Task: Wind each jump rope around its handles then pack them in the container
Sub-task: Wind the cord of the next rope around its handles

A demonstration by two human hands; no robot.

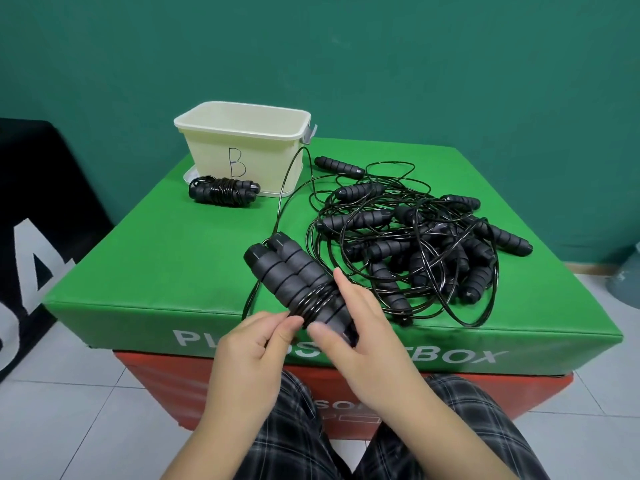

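Two black foam handles (287, 271) lie side by side, pointing up-left, with a few turns of black rope around their lower part. My right hand (356, 327) grips these handles from the right. My left hand (256, 344) pinches the rope at the coil's lower left. The loose rope loops back past the cream container (242, 133) marked "B", whose inside I cannot see. One wound jump rope (223, 191) lies in front of the container. A tangled pile of jump ropes (415, 244) covers the right of the green box top.
The green padded box (156, 258) sits on a red box (166, 386) over a white tiled floor. A white lid lies under the container. My plaid-trousered knees are below the front edge. A black banner stands at left, a grey object at far right.
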